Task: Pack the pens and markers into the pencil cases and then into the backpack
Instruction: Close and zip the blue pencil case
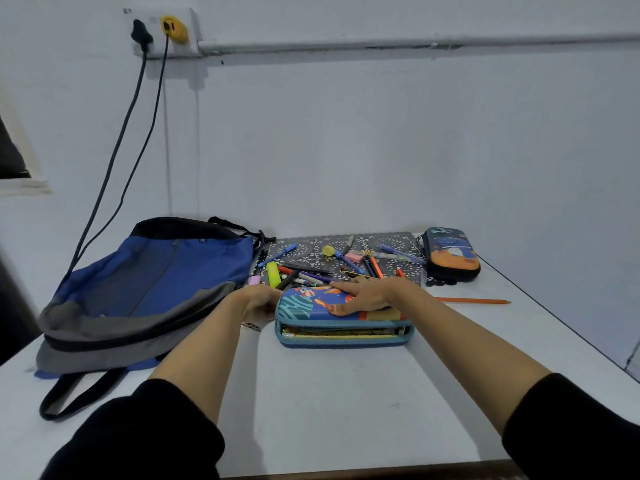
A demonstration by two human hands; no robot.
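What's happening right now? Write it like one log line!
left hand: holds near pencil case end | right hand: flat on its lid | case: gaping at front | loose pens: on mat | backpack: left

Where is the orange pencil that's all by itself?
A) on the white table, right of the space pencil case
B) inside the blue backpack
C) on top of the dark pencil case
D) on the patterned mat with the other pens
A: the orange pencil lies alone on the bare white table, to the right of the space pencil case and off the mat.
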